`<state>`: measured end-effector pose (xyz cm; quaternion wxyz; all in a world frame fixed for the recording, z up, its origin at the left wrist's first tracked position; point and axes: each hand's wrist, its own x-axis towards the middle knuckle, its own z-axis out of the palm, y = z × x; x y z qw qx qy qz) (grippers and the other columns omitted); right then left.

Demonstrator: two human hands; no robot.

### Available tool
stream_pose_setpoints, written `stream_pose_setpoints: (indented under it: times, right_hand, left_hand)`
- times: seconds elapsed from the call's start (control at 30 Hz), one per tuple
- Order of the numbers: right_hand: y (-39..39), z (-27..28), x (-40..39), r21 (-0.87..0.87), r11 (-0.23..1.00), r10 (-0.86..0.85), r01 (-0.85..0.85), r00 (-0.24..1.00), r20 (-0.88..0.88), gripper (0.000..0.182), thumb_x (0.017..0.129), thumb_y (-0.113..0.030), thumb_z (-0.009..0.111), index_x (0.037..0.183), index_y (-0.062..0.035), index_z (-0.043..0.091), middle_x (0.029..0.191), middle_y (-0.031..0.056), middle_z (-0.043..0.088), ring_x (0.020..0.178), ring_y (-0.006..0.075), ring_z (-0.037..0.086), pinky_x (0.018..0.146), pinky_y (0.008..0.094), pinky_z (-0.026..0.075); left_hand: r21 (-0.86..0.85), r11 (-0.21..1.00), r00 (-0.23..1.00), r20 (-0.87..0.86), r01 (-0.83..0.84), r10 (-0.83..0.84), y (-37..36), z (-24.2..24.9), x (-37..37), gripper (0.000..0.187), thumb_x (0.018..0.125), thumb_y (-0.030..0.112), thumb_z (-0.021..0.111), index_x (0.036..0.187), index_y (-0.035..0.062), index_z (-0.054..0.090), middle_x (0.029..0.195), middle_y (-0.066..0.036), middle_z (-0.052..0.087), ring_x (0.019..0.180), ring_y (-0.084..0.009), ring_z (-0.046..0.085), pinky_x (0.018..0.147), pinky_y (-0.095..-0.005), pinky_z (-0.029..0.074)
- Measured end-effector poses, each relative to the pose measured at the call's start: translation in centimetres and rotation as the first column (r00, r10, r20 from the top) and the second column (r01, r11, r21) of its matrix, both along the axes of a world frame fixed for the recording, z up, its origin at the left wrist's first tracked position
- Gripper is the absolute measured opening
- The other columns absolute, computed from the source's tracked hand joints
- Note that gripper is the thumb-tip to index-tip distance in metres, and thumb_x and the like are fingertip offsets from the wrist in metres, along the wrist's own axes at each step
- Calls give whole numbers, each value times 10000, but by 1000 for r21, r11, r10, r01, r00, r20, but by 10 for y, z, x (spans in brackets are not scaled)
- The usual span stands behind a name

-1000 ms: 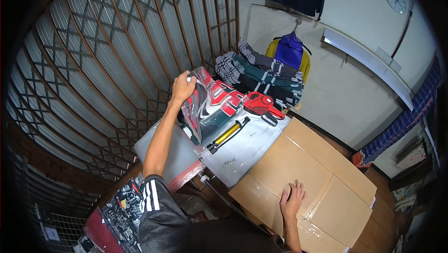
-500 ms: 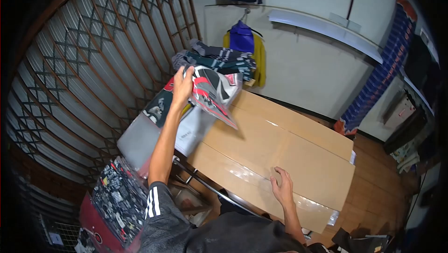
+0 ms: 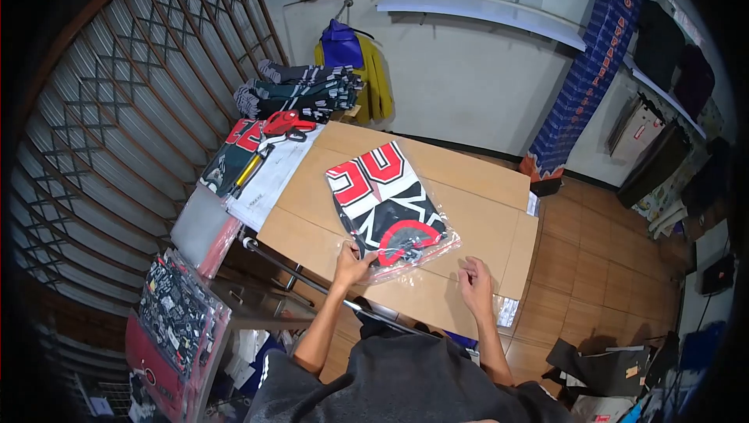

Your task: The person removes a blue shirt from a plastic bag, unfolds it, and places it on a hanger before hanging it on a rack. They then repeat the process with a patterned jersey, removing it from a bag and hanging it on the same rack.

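A folded garment in a clear plastic bag (image 3: pixel 394 208), black and white with red lettering, lies flat on the cardboard tabletop (image 3: pixel 488 185). My left hand (image 3: pixel 354 265) is closed on the bag's near left corner, thumb on top. To the right of the bag, my right hand (image 3: pixel 475 281) hovers near the cardboard's front edge. Its fingers are loosely bent and apart, holding nothing.
At the table's left lie a red-handled tool (image 3: pixel 289 122), a yellow tool (image 3: pixel 249 169) and another bagged garment (image 3: pixel 226 159). Folded clothes (image 3: pixel 300 94) are piled behind. A metal rail (image 3: pixel 273 254) runs along the front left. Bagged goods (image 3: pixel 173 310) stand lower left.
My left hand has brought the bagged garment from the table's far left down to its middle, where it lies flat. The view has turned rightward. The red-handled tool is now uncovered.
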<state>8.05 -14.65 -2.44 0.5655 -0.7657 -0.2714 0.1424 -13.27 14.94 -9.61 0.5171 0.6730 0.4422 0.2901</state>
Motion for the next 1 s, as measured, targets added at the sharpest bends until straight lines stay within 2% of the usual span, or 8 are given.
stream_pose_setpoints:
  times: [0.07,0.1,0.23,0.5,0.6,0.63,0.77,1.0]
  right_hand:
    - [7,-5,3,-27,1000,10,-10,1000,19,382,973,-73,693,1329,40,615,1111,203,761,907,245,758,817,358,606]
    - [13,-9,7,-45,999,11,-11,1000,19,383,976,-72,690,1329,48,603,1099,191,759,875,224,751,780,343,609]
    - [34,-21,21,87,996,20,2,968,-249,432,977,-76,685,1369,44,546,1038,169,758,746,197,738,623,317,618]
    - [44,-2,29,109,991,-23,80,895,-445,472,1004,-81,632,1419,33,438,994,176,745,675,216,733,538,326,615]
    - [42,-1,33,90,995,5,41,888,-459,429,1009,-93,631,1380,37,460,939,153,726,645,215,725,512,330,606]
    - [43,-2,36,84,996,30,11,881,-472,411,1009,-99,634,1362,39,474,919,143,717,635,213,722,503,332,603]
    - [50,-8,55,-10,998,47,-60,861,-506,217,1027,-154,632,1124,34,584,778,87,657,561,179,675,481,327,588]
    - [39,-3,54,27,980,185,-198,847,-499,277,1066,-240,619,932,2,638,645,13,543,480,125,585,438,306,535]
  left_hand:
    - [48,999,1000,11,21,-22,-34,19,-5,599,766,320,957,1043,23,517,784,-49,599,664,-147,539,602,-328,476]
    - [78,996,982,-187,32,-17,-51,56,-7,637,761,306,967,1087,17,501,797,-62,625,691,-145,581,604,-332,501]
    - [-176,984,997,66,-12,24,-70,46,-10,792,750,294,986,1220,-13,427,882,-118,677,774,-148,653,612,-329,536]
    - [-81,994,997,22,-78,80,-103,51,-23,950,739,224,973,1423,-59,378,1125,-240,637,958,-312,682,831,-409,581]
    - [334,942,973,-214,-14,90,-117,84,-19,1003,725,177,956,1488,-53,348,1270,-295,566,1136,-409,632,974,-460,539]
    - [392,920,962,-253,6,102,-121,89,-17,1039,722,159,936,1539,-30,323,1398,-324,482,1311,-484,501,1108,-546,427]
    - [551,833,939,-308,47,151,-129,93,-1,959,757,228,917,1525,-3,391,1434,-295,466,1381,-492,422,1126,-648,332]
    - [592,735,939,-286,331,-193,-154,94,52,659,795,211,882,1372,72,595,1376,-161,589,1325,-350,520,1072,-546,352]
